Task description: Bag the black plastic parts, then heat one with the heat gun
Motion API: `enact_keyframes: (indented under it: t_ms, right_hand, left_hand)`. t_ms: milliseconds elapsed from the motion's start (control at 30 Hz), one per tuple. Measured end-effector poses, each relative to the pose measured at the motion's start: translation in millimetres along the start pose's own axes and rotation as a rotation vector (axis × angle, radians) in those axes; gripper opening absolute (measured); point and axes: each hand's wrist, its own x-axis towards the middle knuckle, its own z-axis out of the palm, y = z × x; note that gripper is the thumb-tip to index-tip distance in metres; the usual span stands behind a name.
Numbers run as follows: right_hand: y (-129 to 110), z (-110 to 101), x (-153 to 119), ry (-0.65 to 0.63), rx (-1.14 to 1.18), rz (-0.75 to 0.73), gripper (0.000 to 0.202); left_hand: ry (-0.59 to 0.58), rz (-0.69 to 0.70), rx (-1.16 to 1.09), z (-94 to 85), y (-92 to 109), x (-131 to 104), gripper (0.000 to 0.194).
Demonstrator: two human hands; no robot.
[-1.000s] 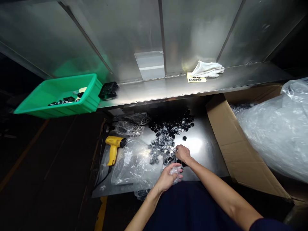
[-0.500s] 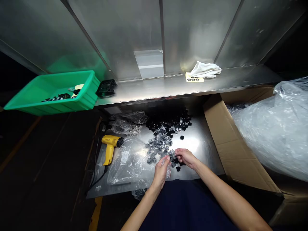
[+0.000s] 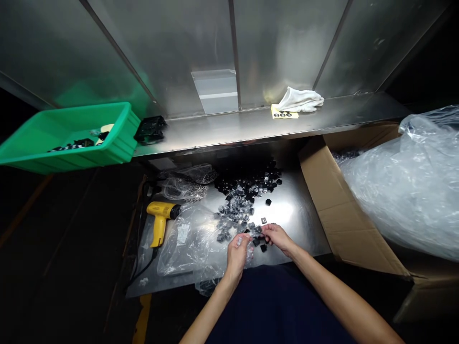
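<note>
My left hand (image 3: pixel 237 255) is closed, with crumpled clear plastic (image 3: pixel 248 253) showing between its fingers and palm. My right hand (image 3: pixel 278 237) pinches at a small dark part (image 3: pixel 258 230), its fingertips close to those of the left. Around the hands lie small black parts (image 3: pixel 263 248) on the metal table. One small square piece (image 3: pixel 264 220) with a light centre rests just beyond my right fingers. Farther back are a cluster of clear-wrapped parts (image 3: pixel 236 208) and a pile of bare black parts (image 3: pixel 247 181).
Left on the table are a yellow heat gun (image 3: pixel 158 224), a large clear plastic bag (image 3: pixel 190 246) and a bag of small metal pieces (image 3: pixel 195 191). A green bin (image 3: pixel 122 143) and white glove (image 3: pixel 303 101) sit on the shelf. A cardboard box (image 3: pixel 333 205) with a plastic sack (image 3: pixel 401 191) stands right.
The small square piece now lies on the table beyond my right hand, where none lay before. My fingers have shifted slightly, and the whole view has moved a little.
</note>
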Motion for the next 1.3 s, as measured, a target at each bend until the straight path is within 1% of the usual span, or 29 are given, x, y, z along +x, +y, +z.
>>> enact_keyframes:
  t_ms: [100, 200, 300, 367, 467, 533, 567, 600, 700, 800, 867, 933, 1033, 1133, 1167, 1233, 1300]
  right_hand:
    - [2, -5, 2, 0.05, 0.008, 0.009, 0.009]
    - [4, -6, 1, 0.039, 0.04, 0.027, 0.014]
    - [4, -2, -1, -0.051, 0.141, 0.071, 0.026]
    - [3, 1, -2, -0.128, 0.234, 0.129, 0.033]
    - [0, 5, -3, -0.268, 0.33, 0.189, 0.033]
    - [-1, 4, -5, -0.344, 0.376, 0.165, 0.03]
    - [-2, 3, -6, -0.355, 0.39, 0.145, 0.029]
    - [-2, 1, -7, -0.346, 0.393, 0.13, 0.028]
    - [-3, -5, -8, -0.261, 0.334, 0.136, 0.028]
    - [-7, -7, -10, -0.182, 0.264, 0.118, 0.024]
    - [-13, -6, -12, -0.116, 0.191, 0.052, 0.019]
    - [-21, -6, -12, -0.013, 0.057, -0.066, 0.015]
    - [-36, -6, -9, 0.147, -0.248, -0.285, 0.014]
    - [-50, -7, -6, 0.236, -0.545, -0.522, 0.014]
    - [-55, -6, -5, 0.251, -0.599, -0.598, 0.014]
    - [-60, -4, -6, 0.269, -0.62, -0.708, 0.016]
    - [-60, 1, -9, 0.289, -0.575, -0.734, 0.017]
  left_hand:
    - [-0.003, 0.0, 0.009, -1.1, 3, -3, 0.037]
    - [-0.012, 0.032, 0.015, -3.6, 4, -5, 0.032]
    - [-0.037, 0.049, 0.028, -5.4, 6, -5, 0.028]
    - [-0.046, 0.033, 0.017, -5.3, 7, -6, 0.027]
    - [-0.062, 0.016, -0.029, -3.8, 11, -8, 0.026]
    - [-0.073, 0.012, -0.05, -3.2, 13, -9, 0.025]
    - [-0.075, 0.007, -0.055, -3.2, 13, -9, 0.025]
    - [-0.076, -0.002, -0.058, -3.4, 12, -9, 0.025]
    - [-0.075, -0.045, -0.062, -4.8, 8, -7, 0.027]
    - [-0.092, -0.087, -0.069, -5.6, 2, -4, 0.029]
    - [-0.095, -0.106, -0.083, -5.5, 0, -2, 0.032]
    - [-0.081, -0.136, -0.099, -5.7, -1, -1, 0.037]
    - [-0.078, -0.208, -0.097, -6.8, -4, -1, 0.044]
    - [-0.08, -0.245, -0.054, -8.3, -7, 0, 0.047]
    - [-0.081, -0.242, -0.04, -8.6, -8, 0, 0.048]
    - [-0.088, -0.228, -0.029, -9.0, -8, 0, 0.05]
    - [-0.094, -0.217, -0.045, -9.3, -6, -1, 0.054]
